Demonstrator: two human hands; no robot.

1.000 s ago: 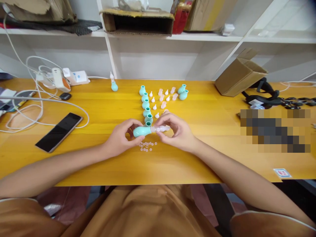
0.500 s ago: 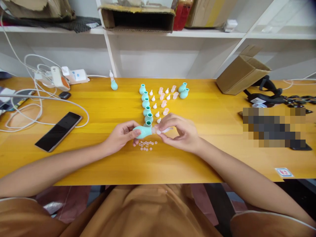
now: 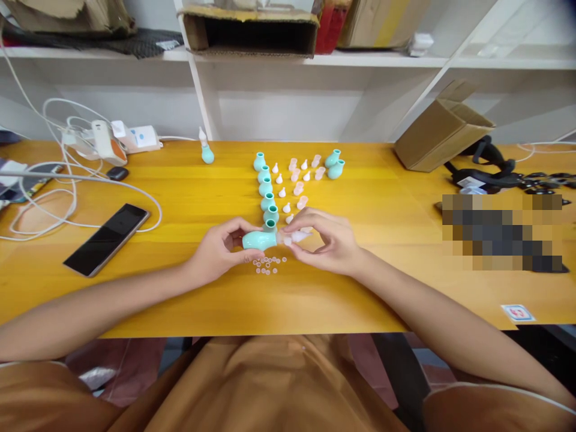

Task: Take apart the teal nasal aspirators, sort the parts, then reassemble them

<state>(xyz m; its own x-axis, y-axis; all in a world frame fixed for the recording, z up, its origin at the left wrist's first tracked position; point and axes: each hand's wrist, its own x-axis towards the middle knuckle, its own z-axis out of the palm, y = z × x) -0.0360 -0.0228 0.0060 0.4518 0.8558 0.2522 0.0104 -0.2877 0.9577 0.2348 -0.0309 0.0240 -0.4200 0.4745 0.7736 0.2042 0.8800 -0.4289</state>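
Between my hands, a teal squeeze bulb [image 3: 258, 240], which looks like part of a nasal aspirator, lies sideways in the air. My left hand [image 3: 219, 247] grips it from the left, thumb on the near side. My right hand [image 3: 335, 245] pinches the clear collar at the bulb's neck, where a pale pointed nozzle [image 3: 300, 236] sticks out to the right. Small clear rings [image 3: 267, 264] lie on the table just below. Beyond my hands stand a column of open teal bulbs [image 3: 265, 187], white tips [image 3: 282, 192] and pinkish clear connectors [image 3: 299, 188].
A whole aspirator [image 3: 207, 155] stands at the back left; two bulbs [image 3: 335, 170] are at the back right. A phone [image 3: 107, 240] and white cables [image 3: 74, 180] occupy the left. Rightward are a cardboard box [image 3: 443, 132] and black straps [image 3: 486, 174]. Shelves rise behind the table.
My left fingers have shifted on the bulb, the thumb sliding down to its near side. The nozzle is turned slightly in my right fingers. The items on the table stay put.
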